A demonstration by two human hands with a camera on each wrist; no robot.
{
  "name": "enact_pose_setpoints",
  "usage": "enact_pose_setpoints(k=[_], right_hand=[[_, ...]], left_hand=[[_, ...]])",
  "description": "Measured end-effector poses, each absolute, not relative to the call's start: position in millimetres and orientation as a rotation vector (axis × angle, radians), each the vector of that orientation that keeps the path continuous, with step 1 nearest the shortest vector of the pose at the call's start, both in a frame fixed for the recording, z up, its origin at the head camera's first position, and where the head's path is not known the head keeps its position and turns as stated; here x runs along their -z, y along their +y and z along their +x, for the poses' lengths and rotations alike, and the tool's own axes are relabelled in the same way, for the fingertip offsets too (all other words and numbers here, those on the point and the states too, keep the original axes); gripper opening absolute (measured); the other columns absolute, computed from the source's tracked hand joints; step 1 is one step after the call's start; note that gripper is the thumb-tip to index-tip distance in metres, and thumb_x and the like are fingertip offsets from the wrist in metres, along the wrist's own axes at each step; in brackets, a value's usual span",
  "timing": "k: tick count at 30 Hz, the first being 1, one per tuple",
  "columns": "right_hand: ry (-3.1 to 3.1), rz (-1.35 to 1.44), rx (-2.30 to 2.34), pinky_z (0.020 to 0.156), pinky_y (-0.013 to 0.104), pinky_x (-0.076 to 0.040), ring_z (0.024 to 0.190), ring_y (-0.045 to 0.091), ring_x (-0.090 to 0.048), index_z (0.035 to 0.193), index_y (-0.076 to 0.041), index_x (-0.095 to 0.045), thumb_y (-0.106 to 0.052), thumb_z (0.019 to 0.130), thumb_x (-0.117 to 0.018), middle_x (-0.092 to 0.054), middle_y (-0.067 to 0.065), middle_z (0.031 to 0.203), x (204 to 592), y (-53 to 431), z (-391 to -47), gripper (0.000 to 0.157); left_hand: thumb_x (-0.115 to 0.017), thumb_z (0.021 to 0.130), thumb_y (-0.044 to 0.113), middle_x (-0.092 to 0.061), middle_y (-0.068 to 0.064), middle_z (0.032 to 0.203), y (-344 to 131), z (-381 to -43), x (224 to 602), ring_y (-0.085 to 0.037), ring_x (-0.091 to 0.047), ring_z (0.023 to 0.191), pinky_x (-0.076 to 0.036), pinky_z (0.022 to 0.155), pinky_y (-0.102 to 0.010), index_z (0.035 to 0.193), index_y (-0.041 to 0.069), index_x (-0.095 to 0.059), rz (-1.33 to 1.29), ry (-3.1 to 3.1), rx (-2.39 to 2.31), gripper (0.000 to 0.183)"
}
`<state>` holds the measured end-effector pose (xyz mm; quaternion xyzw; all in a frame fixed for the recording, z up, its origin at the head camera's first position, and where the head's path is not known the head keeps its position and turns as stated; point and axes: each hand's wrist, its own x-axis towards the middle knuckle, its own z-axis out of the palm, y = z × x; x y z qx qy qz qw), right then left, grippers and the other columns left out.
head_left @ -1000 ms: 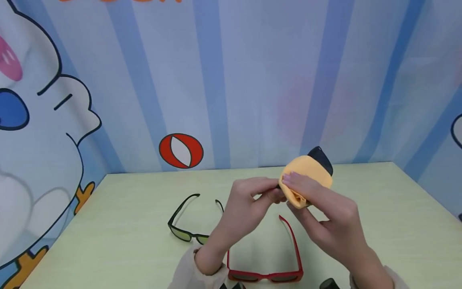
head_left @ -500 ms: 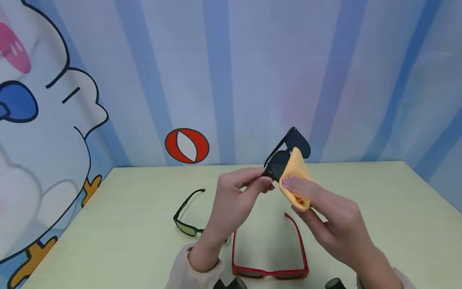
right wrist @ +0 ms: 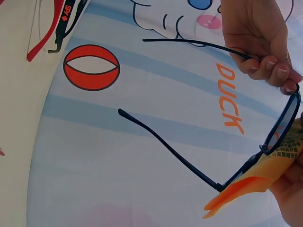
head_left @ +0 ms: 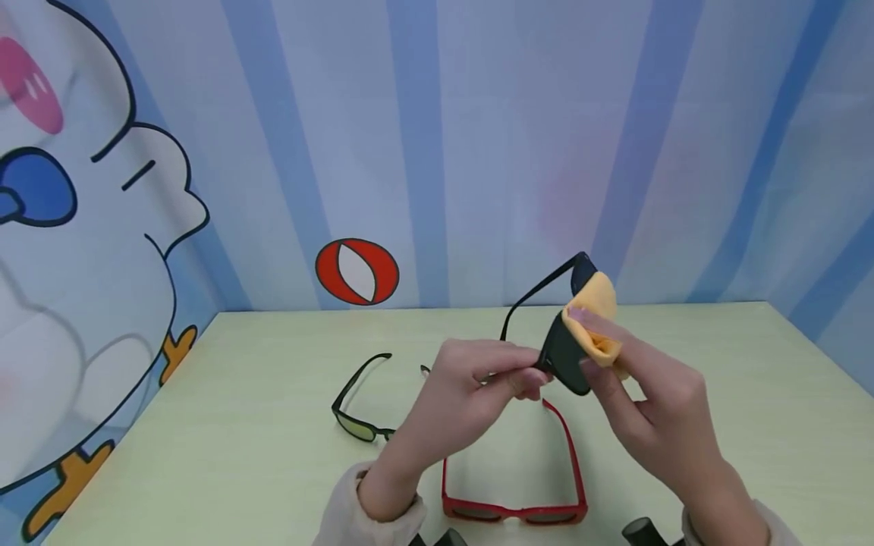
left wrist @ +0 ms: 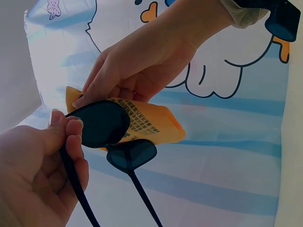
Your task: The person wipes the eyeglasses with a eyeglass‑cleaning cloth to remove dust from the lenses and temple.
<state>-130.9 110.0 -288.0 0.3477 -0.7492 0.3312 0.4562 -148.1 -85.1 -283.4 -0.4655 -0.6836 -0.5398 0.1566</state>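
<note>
Above the desk (head_left: pixel 758 402), wiping looks partway, one pair in hand. The left hand (head_left: pixel 478 388) and right hand (head_left: pixel 655 413) flank the black sunglasses (head_left: pixel 565 362), the left pinching their frame's corner. Below them lie red-framed sunglasses (head_left: pixel 515 513); to their lower left, green-lensed glasses (head_left: pixel 358 430), perhaps left to do. The yellow cloth (head_left: pixel 594 299), clamped in the right hand, covers part of the black sunglasses.

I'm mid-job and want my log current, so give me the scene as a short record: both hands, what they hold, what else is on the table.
Left hand: pinches the dark sunglasses by one end of the frame
Right hand: grips the yellow cloth
Cloth contact: against the front of the sunglasses
Sunglasses arms: unfolded
Table: red glasses; black-framed glasses with green-tinted lenses, partly hidden in the head view
</note>
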Motion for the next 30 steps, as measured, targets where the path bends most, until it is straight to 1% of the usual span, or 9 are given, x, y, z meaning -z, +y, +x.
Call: enact_pose_setpoints(k=[1,3,5,7,10,12,16,24,30], right_hand=[[-1.84,0.86,-0.822,0.063,0.012,-0.046,0.081,0.0,-0.061,0.119,0.001,-0.062,-0.037,0.096,-0.049,-0.066,0.012,0.111,288.2,109.7,-131.1,0.046],[-1.822,0.878,-0.836,0.065,0.01,-0.045,0.085,-0.001,-0.06,0.118,0.002,-0.062,-0.035,0.097,-0.048,-0.065,0.012,0.112,288.6,108.4,-131.4,0.046],[-1.795,0.913,-0.855,0.072,0.01,-0.046,0.094,0.001,-0.061,0.116,0.005,-0.062,-0.034,0.097,-0.048,-0.064,0.012,0.114,288.5,105.9,-131.3,0.045],[-1.759,0.959,-0.879,0.073,0.011,-0.046,0.094,0.003,-0.062,0.112,0.008,-0.063,-0.031,0.097,-0.049,-0.065,0.012,0.112,288.2,102.6,-130.5,0.044],[-1.718,1.025,-0.907,0.08,0.013,-0.046,0.104,0.007,-0.06,0.109,0.011,-0.063,-0.028,0.097,-0.05,-0.065,0.011,0.113,287.1,97.5,-128.5,0.042],[-1.698,1.06,-0.926,0.081,0.014,-0.046,0.106,0.009,-0.06,0.108,0.012,-0.062,-0.026,0.097,-0.05,-0.064,0.011,0.114,286.3,94.9,-127.1,0.041],[-1.681,1.1,-0.942,0.089,0.018,-0.044,0.112,0.015,-0.057,0.11,0.013,-0.061,-0.025,0.097,-0.05,-0.062,0.009,0.118,285.6,91.6,-125.4,0.042],[-1.665,1.165,-0.939,0.094,0.022,-0.041,0.115,0.015,-0.055,0.113,0.014,-0.059,-0.023,0.097,-0.05,-0.06,0.008,0.122,287.2,89.6,-124.5,0.041],[-1.674,1.173,-0.957,0.094,0.022,-0.041,0.115,0.015,-0.055,0.113,0.014,-0.058,-0.022,0.097,-0.05,-0.06,0.008,0.122,287.6,91.6,-123.1,0.04]], left_hand=[[-0.066,0.083,-0.002,-0.066,-0.008,0.075,-83.6,-148.2,284.0,-0.002,-0.058,0.068,-0.052,0.065,-0.022,0.093,-0.003,-0.069,-1.349,-1.961,1.521,0.011],[-0.066,0.083,0.0,-0.066,-0.007,0.074,-80.7,-148.4,285.3,-0.003,-0.058,0.068,-0.051,0.065,-0.02,0.092,-0.002,-0.069,-1.367,-1.962,1.479,0.01],[-0.066,0.083,0.0,-0.066,-0.006,0.074,-78.3,-148.6,286.3,-0.003,-0.058,0.067,-0.05,0.064,-0.018,0.091,-0.002,-0.069,-1.377,-1.956,1.447,0.009],[-0.066,0.083,0.0,-0.065,-0.005,0.072,-76.3,-148.6,286.9,-0.003,-0.058,0.066,-0.049,0.064,-0.016,0.089,-0.001,-0.069,-1.378,-1.946,1.409,0.007],[-0.065,0.084,-0.001,-0.064,-0.005,0.071,-74.0,-148.2,287.9,-0.003,-0.056,0.065,-0.048,0.062,-0.015,0.086,-0.002,-0.069,-1.36,-1.927,1.386,0.004],[-0.065,0.084,-0.001,-0.064,-0.005,0.07,-72.2,-147.8,288.5,-0.004,-0.056,0.063,-0.048,0.061,-0.014,0.085,-0.001,-0.068,-1.329,-1.912,1.368,0.003],[-0.064,0.085,-0.002,-0.064,-0.006,0.07,-69.2,-147.4,289.6,-0.006,-0.056,0.062,-0.048,0.061,-0.014,0.083,-0.001,-0.068,-1.247,-1.896,1.375,0.004],[-0.057,0.086,-0.009,-0.066,-0.007,0.07,-69.4,-148.5,290.2,-0.005,-0.058,0.063,-0.049,0.061,-0.016,0.084,-0.002,-0.068,-1.101,-1.889,1.413,0.014],[-0.06,0.087,-0.003,-0.067,-0.009,0.075,-70.6,-148.3,290.6,-0.008,-0.062,0.066,-0.051,0.063,-0.019,0.092,-0.003,-0.069,-1.079,-1.862,1.482,0.01]])
